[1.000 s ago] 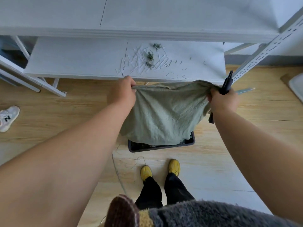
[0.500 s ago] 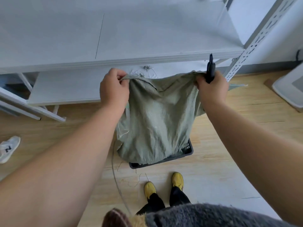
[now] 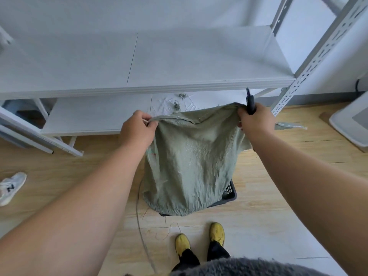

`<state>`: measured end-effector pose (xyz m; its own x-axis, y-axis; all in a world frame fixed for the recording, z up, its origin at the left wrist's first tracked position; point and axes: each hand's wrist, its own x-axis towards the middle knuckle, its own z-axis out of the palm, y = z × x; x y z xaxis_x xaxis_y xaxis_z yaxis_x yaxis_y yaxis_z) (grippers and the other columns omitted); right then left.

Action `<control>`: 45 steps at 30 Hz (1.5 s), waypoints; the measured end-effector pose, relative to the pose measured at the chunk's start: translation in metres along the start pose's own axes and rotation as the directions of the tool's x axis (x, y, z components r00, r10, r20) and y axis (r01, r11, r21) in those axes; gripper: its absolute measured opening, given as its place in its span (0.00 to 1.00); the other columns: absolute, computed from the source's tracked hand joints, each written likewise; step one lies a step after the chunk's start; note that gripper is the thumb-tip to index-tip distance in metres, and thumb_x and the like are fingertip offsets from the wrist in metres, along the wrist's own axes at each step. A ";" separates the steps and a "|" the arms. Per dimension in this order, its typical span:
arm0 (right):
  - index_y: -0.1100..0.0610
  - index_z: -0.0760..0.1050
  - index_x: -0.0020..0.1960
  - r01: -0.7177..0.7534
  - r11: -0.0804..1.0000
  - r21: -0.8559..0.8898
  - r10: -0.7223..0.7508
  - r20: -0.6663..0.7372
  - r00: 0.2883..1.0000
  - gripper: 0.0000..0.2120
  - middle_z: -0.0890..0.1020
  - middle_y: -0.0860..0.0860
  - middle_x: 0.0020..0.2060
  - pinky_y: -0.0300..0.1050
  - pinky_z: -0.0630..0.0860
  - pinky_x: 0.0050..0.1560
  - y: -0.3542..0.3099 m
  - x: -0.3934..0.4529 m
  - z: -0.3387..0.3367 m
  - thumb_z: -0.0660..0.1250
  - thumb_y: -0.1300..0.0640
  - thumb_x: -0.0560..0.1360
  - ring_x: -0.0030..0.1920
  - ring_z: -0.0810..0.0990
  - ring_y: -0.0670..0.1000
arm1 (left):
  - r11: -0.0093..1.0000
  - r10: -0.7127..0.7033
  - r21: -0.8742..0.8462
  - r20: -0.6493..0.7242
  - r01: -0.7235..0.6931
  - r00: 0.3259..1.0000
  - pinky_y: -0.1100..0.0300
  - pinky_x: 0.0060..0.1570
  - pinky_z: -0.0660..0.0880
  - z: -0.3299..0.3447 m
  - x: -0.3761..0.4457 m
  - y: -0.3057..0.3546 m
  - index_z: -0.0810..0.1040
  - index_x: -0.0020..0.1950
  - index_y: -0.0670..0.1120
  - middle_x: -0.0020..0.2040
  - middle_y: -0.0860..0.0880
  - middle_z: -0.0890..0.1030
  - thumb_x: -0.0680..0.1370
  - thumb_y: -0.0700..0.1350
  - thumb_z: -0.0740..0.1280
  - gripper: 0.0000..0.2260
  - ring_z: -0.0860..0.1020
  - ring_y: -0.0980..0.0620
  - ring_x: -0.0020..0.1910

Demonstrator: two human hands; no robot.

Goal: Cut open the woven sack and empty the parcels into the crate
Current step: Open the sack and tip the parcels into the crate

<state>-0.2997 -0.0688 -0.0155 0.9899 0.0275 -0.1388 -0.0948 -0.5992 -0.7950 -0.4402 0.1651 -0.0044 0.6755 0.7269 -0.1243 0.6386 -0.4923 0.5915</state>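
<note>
A grey-green woven sack (image 3: 191, 162) hangs limp between my hands above a dark plastic crate (image 3: 231, 193) on the floor. My left hand (image 3: 137, 128) grips the sack's upper left edge. My right hand (image 3: 256, 120) grips the upper right edge together with a black cutter (image 3: 250, 100) that points up. The sack hides most of the crate, so I cannot see any parcels inside it.
A white metal shelf rack (image 3: 139, 88) stands right behind the sack, with cut threads on its lower shelf (image 3: 179, 102). A loose cord (image 3: 139, 220) trails on the wooden floor by my yellow shoes (image 3: 199, 238). A white sneaker (image 3: 10, 187) lies far left, a white unit (image 3: 350, 124) far right.
Both hands have lifted the sack higher, so it hangs longer over the crate and looks flatter. My view has tilted up, showing more of the rack's upper shelf.
</note>
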 end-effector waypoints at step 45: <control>0.54 0.74 0.48 0.184 0.980 0.077 -0.195 0.186 0.963 0.06 0.81 0.55 0.42 0.58 0.80 0.47 -0.020 0.007 0.023 0.65 0.53 0.74 0.43 0.82 0.59 | 0.941 0.033 -0.339 0.135 0.015 0.990 0.46 0.51 0.79 0.055 -0.004 0.028 0.80 0.47 0.55 0.46 0.52 0.83 0.73 0.52 0.68 0.05 0.81 0.48 0.47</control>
<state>-0.2936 -0.0377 -0.0140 0.9524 0.2918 -0.0884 0.0807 -0.5208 -0.8499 -0.4049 0.1222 -0.0308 0.7397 0.6389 -0.2114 0.4862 -0.2900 0.8243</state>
